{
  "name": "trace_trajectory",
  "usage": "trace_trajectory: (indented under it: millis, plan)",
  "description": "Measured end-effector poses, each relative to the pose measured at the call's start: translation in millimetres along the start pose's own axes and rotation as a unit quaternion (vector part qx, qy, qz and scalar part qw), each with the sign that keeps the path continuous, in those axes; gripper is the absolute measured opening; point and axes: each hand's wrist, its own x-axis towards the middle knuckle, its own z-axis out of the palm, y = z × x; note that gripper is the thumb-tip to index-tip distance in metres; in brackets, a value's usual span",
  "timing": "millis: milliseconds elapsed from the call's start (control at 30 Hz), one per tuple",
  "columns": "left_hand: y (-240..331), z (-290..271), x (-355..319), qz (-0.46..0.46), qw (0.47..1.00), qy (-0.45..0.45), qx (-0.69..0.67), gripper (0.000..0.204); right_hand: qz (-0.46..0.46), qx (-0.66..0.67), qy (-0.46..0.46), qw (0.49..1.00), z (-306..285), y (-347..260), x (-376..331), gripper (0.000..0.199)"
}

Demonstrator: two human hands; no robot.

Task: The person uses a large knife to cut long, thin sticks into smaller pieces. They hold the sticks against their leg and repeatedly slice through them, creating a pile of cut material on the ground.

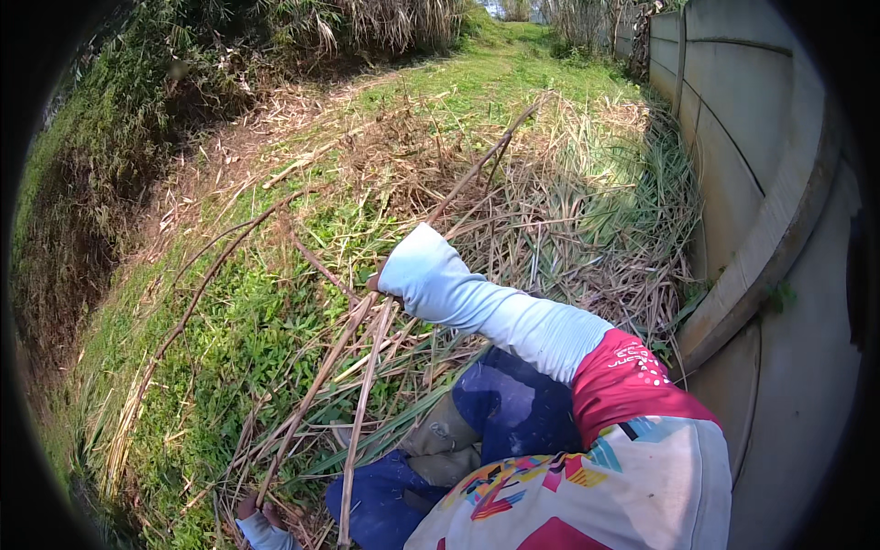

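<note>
Brown stalk [313, 394] held in the left grip [260, 507]; the right grip [376, 278], behind its sleeve [426, 266], I cannot tell

Feed up on my end, logging surroundings only: concrete panel wall [733, 119] at 2 o'clock, dirty grey, dark seams, bowed by my lens. Slanted concrete brace [779, 247] against it at 3, small green weed [781, 296] just beside. Narrow upright post [680, 64] on the wall, between 1 and 2. Tall dry stems [587, 27] at 1. Sunlit grassy path [513, 46] running off between 12 and 1. Drooping straw-coloured grass clump [394, 23] at 12. Shaggy overgrown bank [82, 192] from 9 to 11, partly shaded, brown leaf litter [206, 156] at its foot, 10. I've got low leafy undergrowth [220, 339] between 8 and 9, bright green
</note>
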Motion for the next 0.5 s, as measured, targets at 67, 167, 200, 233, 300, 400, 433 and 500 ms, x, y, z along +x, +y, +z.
trace_trajectory:
  millis: [67, 167, 200, 233, 300, 400, 433, 500]
  plan:
    - [12, 5, 5, 0.010, 1.000, -0.004, -0.001, 0.032, 0.003, -0.003, -0.026, 1.000, -2, -8, 0, 0.016]
    - [22, 11, 8, 0.005, 1.000, -0.014, -0.001, 0.032, -0.005, -0.013, -0.059, 0.998, -5, -19, -3, 0.015]
    - [25, 14, 10, 0.005, 1.000, -0.017, -0.002, 0.031, -0.002, -0.012, -0.068, 0.998, -5, -19, -5, 0.015]
    - [25, 13, 11, -0.001, 1.000, -0.015, 0.001, 0.031, 0.000, -0.011, -0.076, 0.997, -5, -19, -6, 0.015]
    - [21, 10, 14, -0.012, 1.000, -0.011, 0.012, 0.031, -0.007, -0.005, -0.061, 0.998, 2, -14, -11, 0.014]
    - [4, -10, 14, -0.043, 0.998, 0.006, 0.048, 0.030, 0.006, 0.008, -0.056, 0.998, 1, 1, -15, 0.013]
    - [-2, -22, 13, -0.055, 0.996, 0.016, 0.070, 0.030, 0.019, 0.044, -0.063, 0.997, 7, 10, -14, 0.011]
    - [-16, -32, 15, -0.080, 0.992, 0.030, 0.095, 0.030, 0.034, 0.036, -0.025, 0.998, 16, 36, -27, 0.016]
